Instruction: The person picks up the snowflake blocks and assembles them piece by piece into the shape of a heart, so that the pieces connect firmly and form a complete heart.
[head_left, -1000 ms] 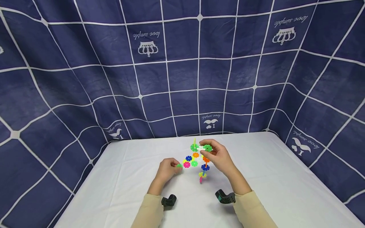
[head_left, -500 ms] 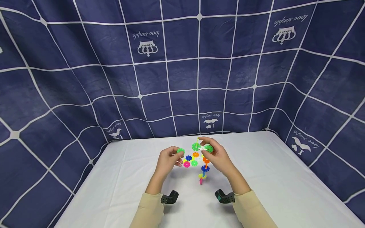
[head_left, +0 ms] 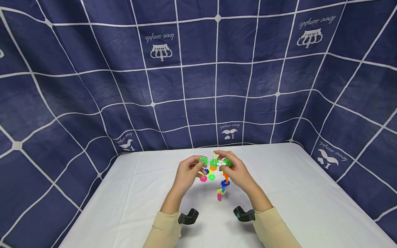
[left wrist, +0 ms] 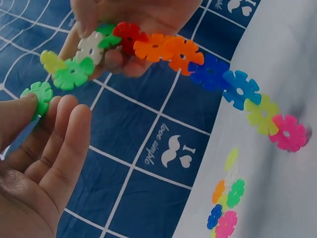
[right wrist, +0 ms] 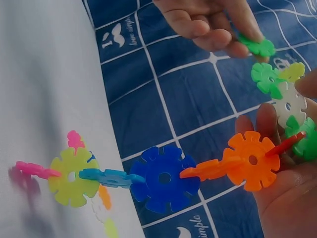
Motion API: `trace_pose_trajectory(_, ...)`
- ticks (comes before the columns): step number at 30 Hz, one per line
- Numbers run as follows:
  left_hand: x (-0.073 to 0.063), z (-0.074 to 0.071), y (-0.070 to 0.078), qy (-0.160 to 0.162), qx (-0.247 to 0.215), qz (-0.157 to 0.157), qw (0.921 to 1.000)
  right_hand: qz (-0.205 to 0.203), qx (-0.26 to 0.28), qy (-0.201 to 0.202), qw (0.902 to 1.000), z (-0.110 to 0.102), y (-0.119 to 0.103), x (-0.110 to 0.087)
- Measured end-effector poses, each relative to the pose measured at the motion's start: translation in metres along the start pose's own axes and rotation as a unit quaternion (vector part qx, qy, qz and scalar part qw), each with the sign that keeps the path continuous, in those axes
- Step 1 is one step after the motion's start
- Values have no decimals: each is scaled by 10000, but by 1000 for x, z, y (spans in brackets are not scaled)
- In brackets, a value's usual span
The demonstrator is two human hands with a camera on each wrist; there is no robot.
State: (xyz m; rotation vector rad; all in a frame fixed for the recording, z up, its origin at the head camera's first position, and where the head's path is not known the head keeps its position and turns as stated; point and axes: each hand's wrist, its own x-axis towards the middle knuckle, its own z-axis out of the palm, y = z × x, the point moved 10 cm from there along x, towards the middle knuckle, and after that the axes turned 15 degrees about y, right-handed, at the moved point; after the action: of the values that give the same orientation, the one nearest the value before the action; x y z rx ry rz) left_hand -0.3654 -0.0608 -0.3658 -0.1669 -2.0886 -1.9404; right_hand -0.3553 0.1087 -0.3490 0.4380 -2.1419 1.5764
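Pinching a green disc (left wrist: 42, 96), my left grip (head_left: 186, 172) is raised just left of the chain (left wrist: 193, 60), the disc near the chain's upper end but apart from it. My right grip (head_left: 238, 170) holds the chain near its top, and the rest slants down toward the counter (head_left: 139, 196). From the top I read its colours as yellow, green, white, green, red, orange, orange, dark blue, light blue, yellow and pink; whether the pink end touches the counter, I can't tell from here. Loose discs (head_left: 211, 177) in pink, green, blue, orange and yellow lie on the counter left of the chain, partly hidden by my left grip. Behind the chain I see a blue curtain (head_left: 198, 82) with white lines, hanging past the counter's far edge.
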Motion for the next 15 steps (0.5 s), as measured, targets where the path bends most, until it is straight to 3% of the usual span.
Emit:
trace_pose_trajectory(7,-3,9,1,-189,-136,62,9997,-49,78,-54,9999,4,-1,-1)
trace_pose_trajectory(15,-5,15,2,-367,-140,189,9991,108,3,345,9993,-1,1,-1)
